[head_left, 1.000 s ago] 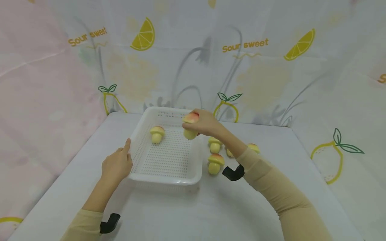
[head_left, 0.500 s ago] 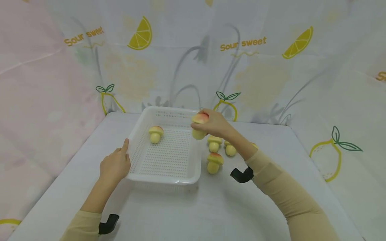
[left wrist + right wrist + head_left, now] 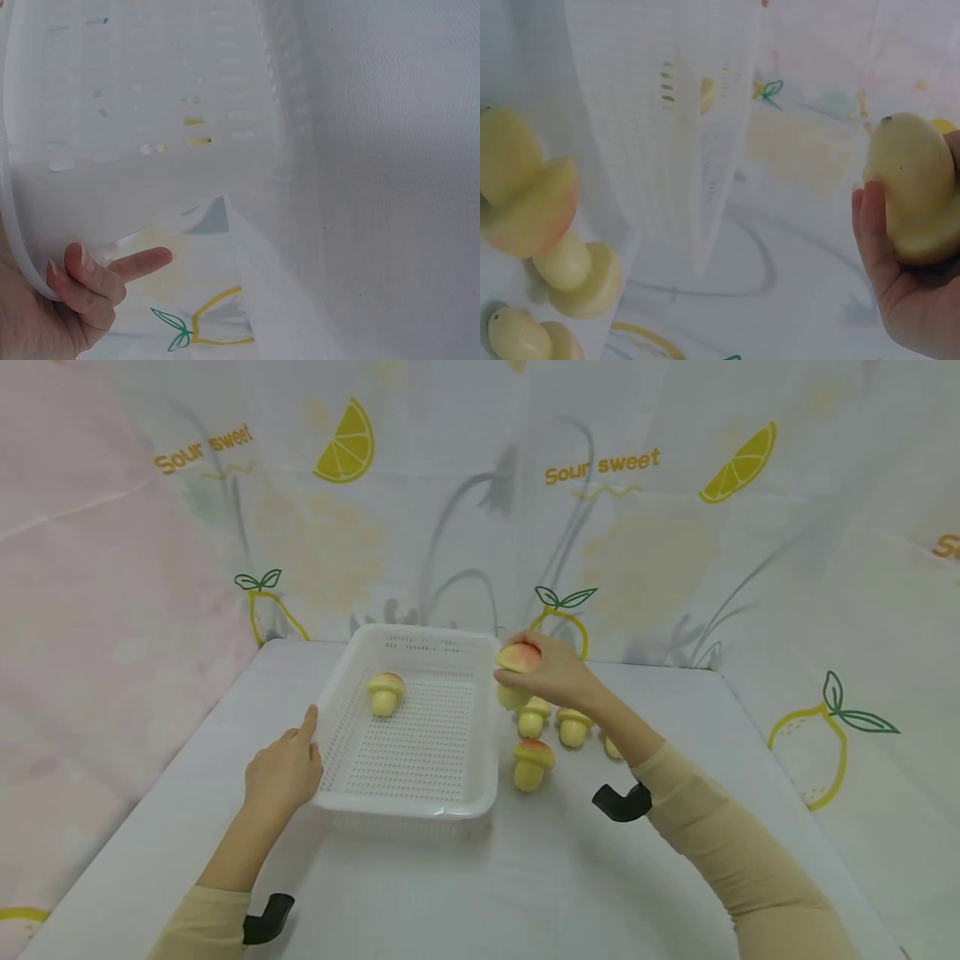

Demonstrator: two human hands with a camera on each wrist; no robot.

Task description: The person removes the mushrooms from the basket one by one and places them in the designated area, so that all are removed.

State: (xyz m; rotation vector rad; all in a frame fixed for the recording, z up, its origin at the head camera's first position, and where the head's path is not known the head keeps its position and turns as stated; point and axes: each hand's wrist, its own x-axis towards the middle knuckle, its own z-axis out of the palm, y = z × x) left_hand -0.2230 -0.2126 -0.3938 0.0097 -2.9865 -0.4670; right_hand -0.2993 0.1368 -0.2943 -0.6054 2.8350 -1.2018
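Observation:
My right hand (image 3: 551, 672) grips a toy mushroom (image 3: 519, 661) with a pink-and-yellow cap, held up over the basket's right rim. In the right wrist view the fingers wrap the same mushroom (image 3: 913, 169). My left hand (image 3: 285, 772) holds the left rim of the white plastic basket (image 3: 408, 810). The left wrist view shows that hand (image 3: 82, 300) with fingers curled at the rim and one finger pointing out along the basket's outer wall (image 3: 150, 180). One mushroom (image 3: 385, 695) stands inside the basket, toward its far left.
Several more mushrooms stand on the white table right of the basket: a near one (image 3: 530, 766), one behind it (image 3: 531, 720), another farther right (image 3: 573, 728), and one partly hidden by the right forearm (image 3: 612, 749). A printed cloth (image 3: 450, 527) hangs behind the table.
My right hand has moved right with the mushroom, from over the basket's inside to its right rim. My left hand stays at the left rim. The view has shifted slightly.

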